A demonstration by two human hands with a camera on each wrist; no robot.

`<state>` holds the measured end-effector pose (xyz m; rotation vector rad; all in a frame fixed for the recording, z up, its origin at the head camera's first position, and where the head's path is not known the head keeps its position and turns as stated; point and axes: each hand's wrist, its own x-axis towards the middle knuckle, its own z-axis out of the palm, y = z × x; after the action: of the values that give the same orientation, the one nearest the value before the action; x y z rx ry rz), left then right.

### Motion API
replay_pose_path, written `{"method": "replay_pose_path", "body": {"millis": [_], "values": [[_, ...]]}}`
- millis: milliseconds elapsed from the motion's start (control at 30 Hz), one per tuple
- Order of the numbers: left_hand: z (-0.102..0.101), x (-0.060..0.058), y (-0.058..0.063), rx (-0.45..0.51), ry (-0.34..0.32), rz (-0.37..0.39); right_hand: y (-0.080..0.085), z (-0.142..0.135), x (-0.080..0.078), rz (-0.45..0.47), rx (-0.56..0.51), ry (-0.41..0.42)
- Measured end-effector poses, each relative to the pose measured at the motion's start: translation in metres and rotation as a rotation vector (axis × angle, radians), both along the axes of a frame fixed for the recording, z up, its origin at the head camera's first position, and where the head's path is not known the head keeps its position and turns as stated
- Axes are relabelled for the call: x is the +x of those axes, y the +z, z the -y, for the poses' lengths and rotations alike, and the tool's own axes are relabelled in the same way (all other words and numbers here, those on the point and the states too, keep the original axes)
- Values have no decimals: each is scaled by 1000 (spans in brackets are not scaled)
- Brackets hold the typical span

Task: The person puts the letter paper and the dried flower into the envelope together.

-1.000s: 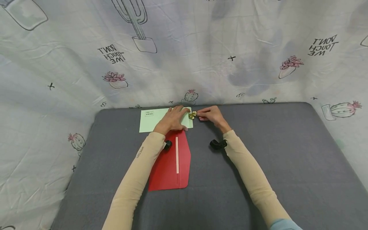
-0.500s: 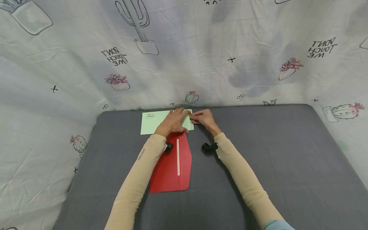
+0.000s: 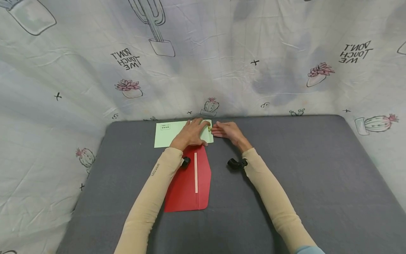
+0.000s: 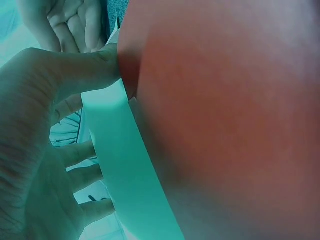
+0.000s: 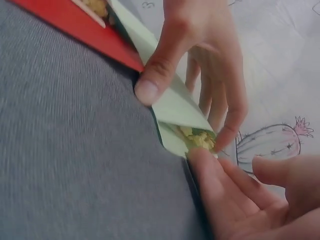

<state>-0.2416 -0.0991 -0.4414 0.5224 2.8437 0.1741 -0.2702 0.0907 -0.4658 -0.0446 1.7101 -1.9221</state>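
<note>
A pale green envelope [image 3: 166, 137] lies at the table's back edge, printed side up. My left hand [image 3: 191, 132] spans its right end, thumb on the near edge and fingers at the far edge. The mouth of the envelope gapes in the right wrist view. In that mouth sits a small crinkled yellow flower-like piece [image 5: 200, 139], partly hidden inside. My right hand [image 3: 231, 132] is at the mouth with fingers extended, fingertips against the yellow piece and the flap. The left wrist view shows the left thumb [image 4: 85, 67] at the edge of the green envelope.
A red envelope [image 3: 187, 194] with a white strip [image 3: 195, 173] lies nearer, partly under the left wrist. The grey table [image 3: 285, 151] ends at a patterned cloth [image 3: 238, 81]. A black wrist camera [image 3: 236, 164] sticks out from the right sleeve.
My right hand has moved left to the envelope, bringing the yellow piece into its mouth, then eased slightly back as its fingers straightened. My left hand has kept its place.
</note>
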Motion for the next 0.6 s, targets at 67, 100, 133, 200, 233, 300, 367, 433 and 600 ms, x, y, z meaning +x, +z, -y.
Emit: {"method": "replay_pose_path", "body": {"millis": [67, 100, 133, 200, 233, 300, 367, 433, 600], "values": [[0, 0, 1, 1, -2, 1, 0, 2, 0, 38, -36, 19], [0, 0, 1, 3, -3, -1, 0, 3, 0, 46, -44, 30], [0, 0, 1, 4, -4, -1, 0, 5, 0, 51, -50, 37], [1, -2, 1, 10, -6, -6, 0, 9, -2, 61, -51, 40], [1, -3, 1, 13, -6, -9, 0, 10, -2, 59, -47, 43], [2, -4, 0, 17, -7, -13, 0, 12, -4, 61, -41, 46], [3, -6, 0, 17, -7, -16, 0, 14, -6, 58, -34, 57], [4, -7, -1, 17, -8, -16, 1, 15, -7, 49, -19, 74], [4, -11, -1, 15, -10, -4, 3, 17, -10, 21, 40, 117]]}}
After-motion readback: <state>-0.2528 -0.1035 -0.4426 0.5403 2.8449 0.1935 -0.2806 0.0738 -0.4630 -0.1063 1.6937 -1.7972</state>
